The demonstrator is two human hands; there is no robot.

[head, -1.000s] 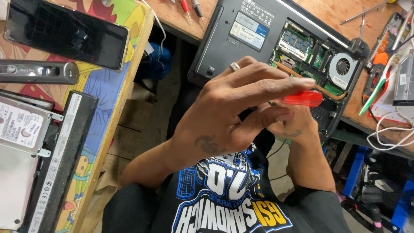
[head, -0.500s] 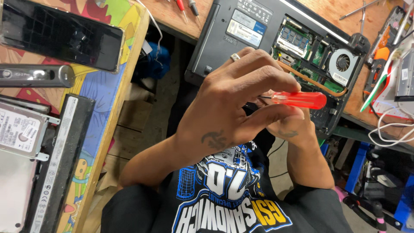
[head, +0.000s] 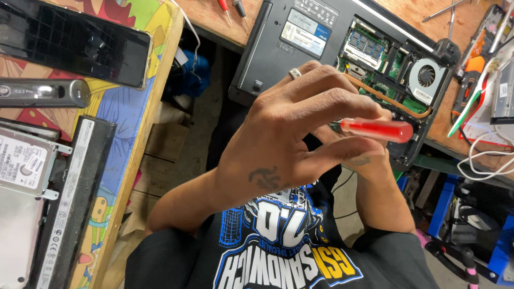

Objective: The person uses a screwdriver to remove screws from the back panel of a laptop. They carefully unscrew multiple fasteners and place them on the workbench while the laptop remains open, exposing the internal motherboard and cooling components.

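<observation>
My left hand, a ring on one finger, is raised in front of my chest. A red translucent screwdriver handle sticks out to the right between its index finger and thumb. My right hand sits just behind and below the handle, mostly hidden by the left hand; only its wrist and a bit of finger show. The screwdriver's shaft and tip are hidden. Behind the hands lies an opened black laptop, bottom up, with green boards and a fan exposed.
On the colourful mat at left lie a dark phone, a grey cylindrical tool, a long black battery and a hard drive. Probe tips, an orange-handled tool, and white cables sit on the wooden bench.
Both hands stay together in front of my chest. The red handle has shifted only slightly, and the left fingers have closed a little more around it.
</observation>
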